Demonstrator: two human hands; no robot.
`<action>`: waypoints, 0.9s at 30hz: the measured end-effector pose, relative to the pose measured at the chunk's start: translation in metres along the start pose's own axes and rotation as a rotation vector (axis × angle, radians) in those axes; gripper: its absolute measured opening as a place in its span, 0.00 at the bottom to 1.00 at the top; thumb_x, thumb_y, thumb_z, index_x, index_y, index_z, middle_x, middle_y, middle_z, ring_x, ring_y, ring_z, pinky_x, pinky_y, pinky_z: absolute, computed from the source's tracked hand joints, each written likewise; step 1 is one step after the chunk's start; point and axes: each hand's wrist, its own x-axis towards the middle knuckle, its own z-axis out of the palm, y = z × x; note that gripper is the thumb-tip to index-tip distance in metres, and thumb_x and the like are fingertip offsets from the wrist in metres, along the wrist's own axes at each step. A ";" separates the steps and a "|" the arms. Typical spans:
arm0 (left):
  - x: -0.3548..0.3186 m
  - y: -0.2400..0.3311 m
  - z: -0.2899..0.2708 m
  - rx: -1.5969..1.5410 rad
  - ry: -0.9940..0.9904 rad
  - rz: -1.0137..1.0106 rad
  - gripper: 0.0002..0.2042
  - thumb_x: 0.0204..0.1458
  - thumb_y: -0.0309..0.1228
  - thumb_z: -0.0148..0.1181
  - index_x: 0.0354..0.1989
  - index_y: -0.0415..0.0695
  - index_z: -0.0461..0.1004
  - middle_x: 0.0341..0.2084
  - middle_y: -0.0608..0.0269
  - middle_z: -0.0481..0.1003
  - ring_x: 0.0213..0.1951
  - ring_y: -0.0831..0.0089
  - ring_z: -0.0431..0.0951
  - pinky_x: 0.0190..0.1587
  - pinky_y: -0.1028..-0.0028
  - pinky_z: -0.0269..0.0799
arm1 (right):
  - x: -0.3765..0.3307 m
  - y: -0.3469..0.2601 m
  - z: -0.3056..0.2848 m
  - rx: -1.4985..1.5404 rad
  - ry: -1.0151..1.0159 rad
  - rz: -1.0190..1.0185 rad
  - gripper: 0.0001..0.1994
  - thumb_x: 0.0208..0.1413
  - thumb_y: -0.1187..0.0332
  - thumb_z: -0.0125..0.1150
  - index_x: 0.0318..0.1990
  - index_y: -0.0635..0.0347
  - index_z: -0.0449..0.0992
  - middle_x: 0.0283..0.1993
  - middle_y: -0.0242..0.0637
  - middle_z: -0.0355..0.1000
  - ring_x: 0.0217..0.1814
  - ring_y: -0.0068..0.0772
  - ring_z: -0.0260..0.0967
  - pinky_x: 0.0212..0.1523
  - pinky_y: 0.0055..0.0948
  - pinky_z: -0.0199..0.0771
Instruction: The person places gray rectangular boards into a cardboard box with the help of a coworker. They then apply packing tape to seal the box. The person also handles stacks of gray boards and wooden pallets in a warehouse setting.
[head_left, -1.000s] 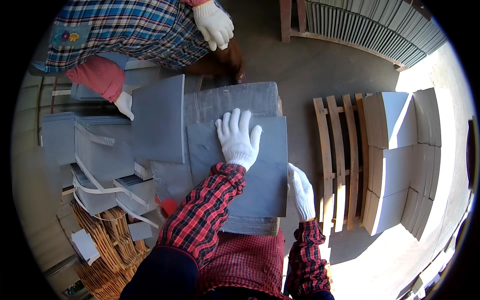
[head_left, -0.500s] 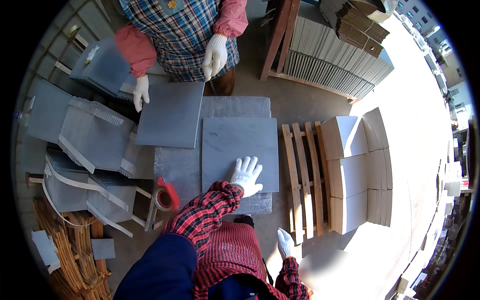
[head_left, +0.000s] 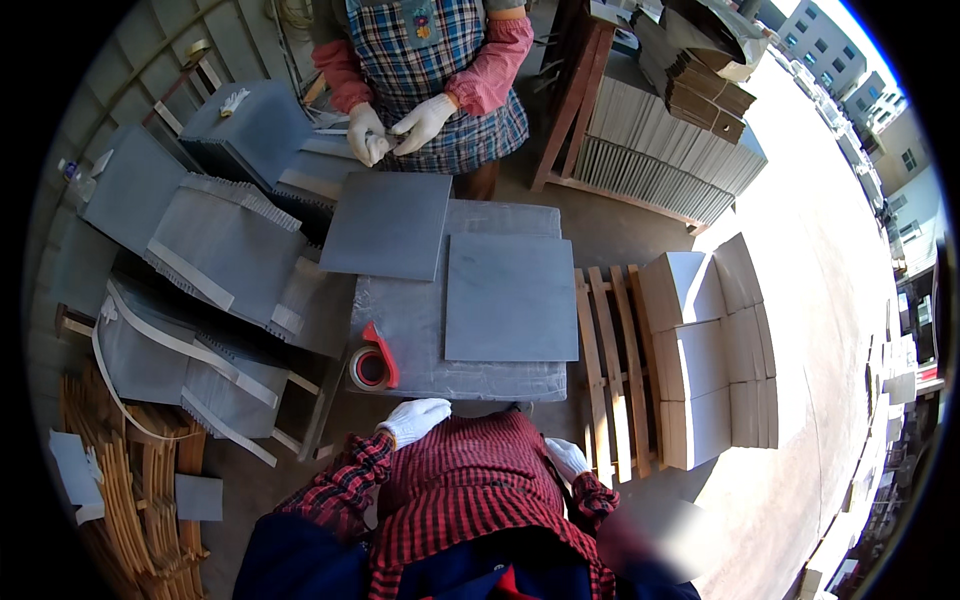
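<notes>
**Both hands drawn back to the near edge of the desk**

I take the grey desk (head_left: pixel 400 330) as my landmark and read from its left side across. Left of the desk I see a heap of grey slabs (head_left: pixel 225 245) leaning on one another, some bound with pale strapping. Below and left of that heap lies a pile of curved wooden strips (head_left: pixel 130 500).

On the desk's near left corner sits a roll of tape in a red dispenser (head_left: pixel 373 362). Just below that corner, off the desk's near edge, is my left hand (head_left: pixel 415 420) in a white glove, the fingers curled loosely together and holding nothing. It is the hand nearest the tape, though clear of it.

On the desk's far left corner rests one grey tile (head_left: pixel 386 225), overhanging the edge. A second grey tile (head_left: pixel 510 298) lies flat on the right half of the desk, its top left corner close to the first; I cannot tell whether they touch.

Beyond the far edge stands another person, whose gloved hands (head_left: pixel 395 130) are together at the waist, fiddling with something small.

My right hand (head_left: pixel 567 458), also gloved, hangs below the desk's near right corner; half hidden by my sleeve, so I cannot tell how its fingers sit.

Right of the desk lies a wooden pallet (head_left: pixel 610 370), and beyond it stacked pale boxes (head_left: pixel 700 360).
</notes>
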 end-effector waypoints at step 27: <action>-0.063 -0.184 0.046 -0.105 0.176 -0.492 0.21 0.59 0.45 0.53 0.49 0.43 0.81 0.47 0.50 0.80 0.45 0.60 0.80 0.50 0.67 0.72 | 0.032 -0.026 -0.013 -0.294 -0.152 -0.187 0.15 0.68 0.59 0.45 0.52 0.52 0.76 0.54 0.49 0.77 0.54 0.54 0.75 0.54 0.45 0.75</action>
